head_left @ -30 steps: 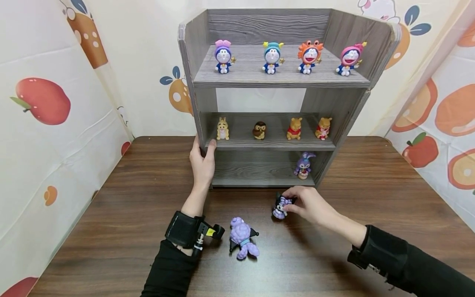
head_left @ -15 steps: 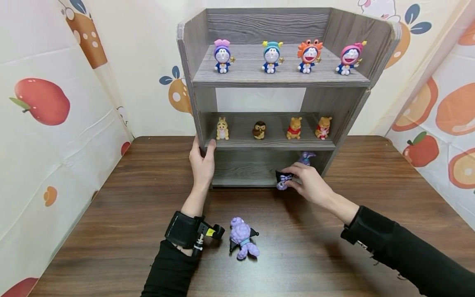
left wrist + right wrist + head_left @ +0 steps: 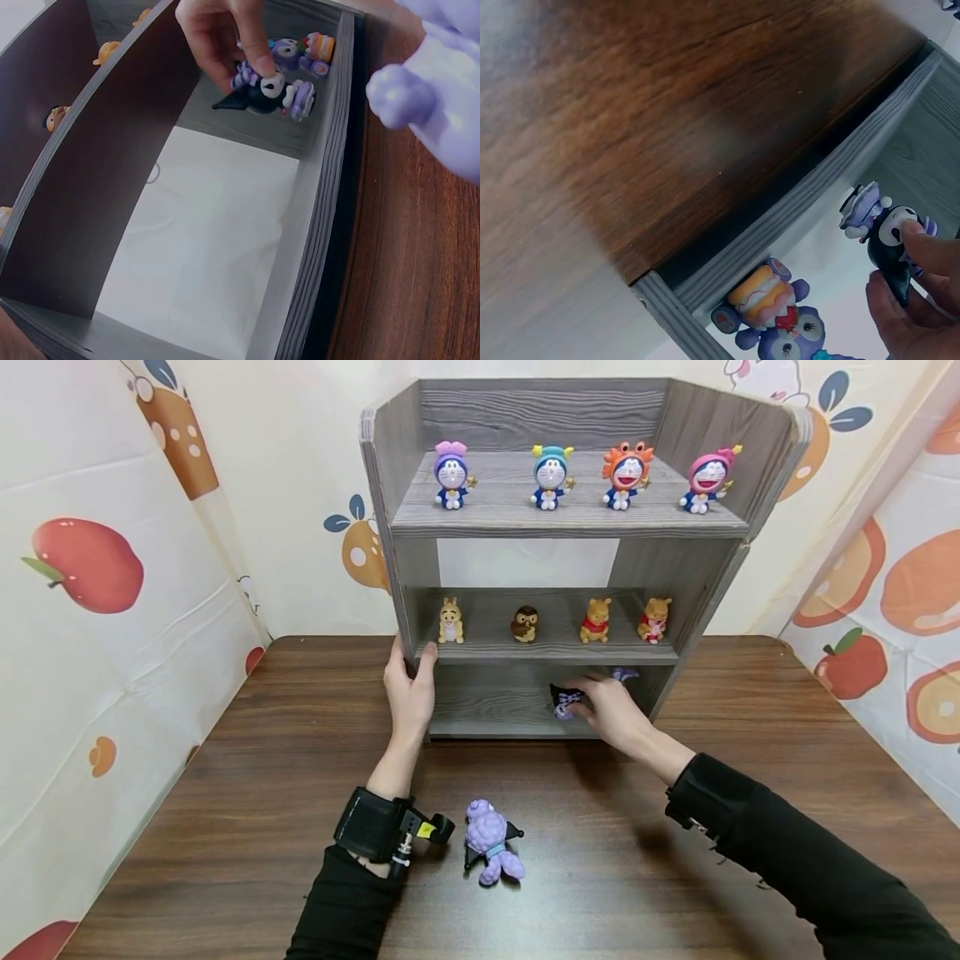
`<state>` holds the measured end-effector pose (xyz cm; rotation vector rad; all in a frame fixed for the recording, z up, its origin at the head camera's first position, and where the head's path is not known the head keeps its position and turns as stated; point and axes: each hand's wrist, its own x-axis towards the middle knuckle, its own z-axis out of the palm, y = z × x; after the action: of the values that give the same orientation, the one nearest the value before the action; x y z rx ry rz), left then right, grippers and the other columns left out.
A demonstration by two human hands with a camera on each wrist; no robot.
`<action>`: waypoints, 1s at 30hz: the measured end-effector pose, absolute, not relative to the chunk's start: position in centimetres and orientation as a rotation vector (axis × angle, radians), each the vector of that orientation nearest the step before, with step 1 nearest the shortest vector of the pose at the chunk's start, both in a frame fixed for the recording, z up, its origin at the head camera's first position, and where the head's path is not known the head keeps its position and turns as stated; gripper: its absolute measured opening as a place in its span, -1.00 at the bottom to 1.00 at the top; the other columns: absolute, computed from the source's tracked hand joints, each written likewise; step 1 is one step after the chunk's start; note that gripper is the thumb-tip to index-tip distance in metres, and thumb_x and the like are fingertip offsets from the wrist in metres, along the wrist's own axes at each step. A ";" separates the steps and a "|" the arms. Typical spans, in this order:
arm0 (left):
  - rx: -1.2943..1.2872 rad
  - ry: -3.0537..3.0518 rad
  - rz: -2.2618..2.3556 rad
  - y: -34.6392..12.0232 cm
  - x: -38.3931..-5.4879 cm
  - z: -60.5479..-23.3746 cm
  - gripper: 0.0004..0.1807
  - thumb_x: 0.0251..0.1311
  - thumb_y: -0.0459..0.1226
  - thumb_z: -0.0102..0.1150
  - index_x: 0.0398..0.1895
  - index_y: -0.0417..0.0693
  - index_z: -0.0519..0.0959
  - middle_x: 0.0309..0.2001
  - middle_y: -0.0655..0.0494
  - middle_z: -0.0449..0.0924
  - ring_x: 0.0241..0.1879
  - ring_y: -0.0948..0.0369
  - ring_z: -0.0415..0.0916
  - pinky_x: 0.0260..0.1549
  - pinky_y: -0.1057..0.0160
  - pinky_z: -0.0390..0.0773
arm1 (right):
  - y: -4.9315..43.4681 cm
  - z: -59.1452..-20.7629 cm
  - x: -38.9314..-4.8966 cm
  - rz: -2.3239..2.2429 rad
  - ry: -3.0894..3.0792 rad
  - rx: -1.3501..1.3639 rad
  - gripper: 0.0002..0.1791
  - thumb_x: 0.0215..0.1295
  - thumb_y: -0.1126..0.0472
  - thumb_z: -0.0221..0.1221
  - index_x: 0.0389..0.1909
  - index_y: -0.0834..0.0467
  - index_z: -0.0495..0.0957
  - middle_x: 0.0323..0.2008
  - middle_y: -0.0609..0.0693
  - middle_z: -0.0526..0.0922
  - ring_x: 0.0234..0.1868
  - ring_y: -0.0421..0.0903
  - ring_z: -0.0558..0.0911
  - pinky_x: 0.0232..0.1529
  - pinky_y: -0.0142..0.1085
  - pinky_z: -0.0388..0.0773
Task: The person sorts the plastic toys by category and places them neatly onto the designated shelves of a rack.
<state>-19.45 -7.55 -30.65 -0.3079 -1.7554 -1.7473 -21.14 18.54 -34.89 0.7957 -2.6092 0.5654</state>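
My right hand (image 3: 613, 713) pinches a black-and-purple figurine (image 3: 564, 702) with a white face by its head, inside the bottom compartment of the grey shelf (image 3: 553, 533). In the left wrist view the figurine (image 3: 271, 91) is tilted, near the shelf's front edge. Beside it stands a purple rabbit figurine (image 3: 791, 330), mostly hidden behind the right hand in the head view. My left hand (image 3: 408, 693) grips the shelf's left side panel low down. A second purple figurine (image 3: 489, 839) with black pointed parts lies on the table in front of the shelf.
Several blue figurines in colourful hats (image 3: 549, 477) stand on the top tier. On the middle tier are a yellow rabbit (image 3: 450, 622), an owl (image 3: 524, 624) and two bears (image 3: 595, 621). The brown wooden table (image 3: 247, 827) extends around the shelf, with patterned sheets behind.
My right hand has lifted the black-and-purple figurine off the table and carried it up and forward into the bottom compartment. The left hand stays on the side panel.
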 end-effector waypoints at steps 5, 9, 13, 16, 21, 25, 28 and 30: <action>-0.309 -1.768 -1.755 -7.5 -19.3 -30.5 -0.56 0.17 -0.46 -0.10 0.15 -0.41 0.26 0.06 -0.30 0.35 0.08 -0.03 0.31 0.01 0.14 0.28 | 18.4 -35.1 -21.5 0.562 -2.646 0.737 -0.69 0.01 0.36 0.24 -0.16 0.35 0.53 -0.23 0.21 0.56 -0.29 0.06 0.57 -0.29 -0.13 0.47; -0.305 -1.779 -1.753 -7.5 -19.4 -30.6 -0.56 0.17 -0.46 -0.11 0.16 -0.40 0.25 0.07 -0.30 0.35 0.09 -0.04 0.30 0.02 0.12 0.28 | 18.4 -35.1 -21.7 0.571 -2.667 0.705 -0.68 0.03 0.36 0.23 -0.15 0.36 0.53 -0.22 0.24 0.55 -0.29 0.09 0.57 -0.29 -0.13 0.47; -0.322 -1.763 -1.753 -7.8 -20.5 -31.8 -0.56 0.20 -0.42 -0.09 0.17 -0.32 0.27 0.07 -0.22 0.37 0.08 0.05 0.32 0.01 0.13 0.29 | 18.4 -35.0 -21.8 0.585 -2.697 0.676 -0.68 0.04 0.36 0.23 -0.14 0.37 0.52 -0.21 0.26 0.54 -0.26 0.11 0.56 -0.26 -0.11 0.46; -0.336 -1.754 -1.749 -8.0 -21.3 -32.7 -0.56 0.21 -0.37 -0.08 0.19 -0.24 0.28 0.09 -0.13 0.38 0.08 0.13 0.32 0.02 0.17 0.28 | 18.4 -34.9 -21.9 0.587 -2.721 0.648 -0.68 0.04 0.35 0.23 -0.14 0.37 0.52 -0.19 0.26 0.54 -0.24 0.11 0.55 -0.25 -0.10 0.45; -0.331 -1.757 -1.733 -8.0 -21.5 -32.8 -0.55 0.21 -0.34 -0.07 0.20 -0.19 0.28 0.09 -0.07 0.39 0.09 0.18 0.32 0.02 0.20 0.28 | 18.2 -34.8 -22.0 0.562 -2.752 0.629 -0.66 0.03 0.34 0.24 -0.13 0.35 0.52 -0.17 0.25 0.54 -0.20 0.13 0.53 -0.22 -0.08 0.43; -0.323 -1.761 -1.727 -8.0 -21.5 -32.8 -0.55 0.20 -0.33 -0.06 0.19 -0.19 0.29 0.08 -0.07 0.40 0.08 0.19 0.32 0.02 0.20 0.29 | 18.1 -34.8 -22.0 0.547 -2.758 0.647 -0.66 0.02 0.34 0.24 -0.13 0.34 0.52 -0.17 0.24 0.53 -0.17 0.14 0.52 -0.19 -0.08 0.43; -0.321 -1.764 -1.728 -8.1 -21.5 -32.8 -0.55 0.21 -0.32 -0.06 0.19 -0.18 0.30 0.08 -0.07 0.40 0.08 0.18 0.32 0.01 0.18 0.29 | 18.2 -34.8 -22.0 0.540 -2.754 0.655 -0.66 0.01 0.35 0.25 -0.13 0.34 0.52 -0.17 0.24 0.53 -0.16 0.14 0.51 -0.18 -0.09 0.43; -0.317 -1.769 -1.728 -8.1 -21.5 -32.8 -0.55 0.21 -0.32 -0.06 0.19 -0.17 0.30 0.08 -0.07 0.40 0.08 0.18 0.32 0.02 0.18 0.28 | 18.2 -34.8 -22.0 0.537 -2.755 0.658 -0.65 0.01 0.35 0.25 -0.13 0.33 0.51 -0.17 0.24 0.52 -0.17 0.13 0.51 -0.19 -0.09 0.43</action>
<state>-21.48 -8.08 -32.84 -0.3170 -1.7686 -1.7284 -21.99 18.18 -34.81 0.6578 -2.7546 0.5367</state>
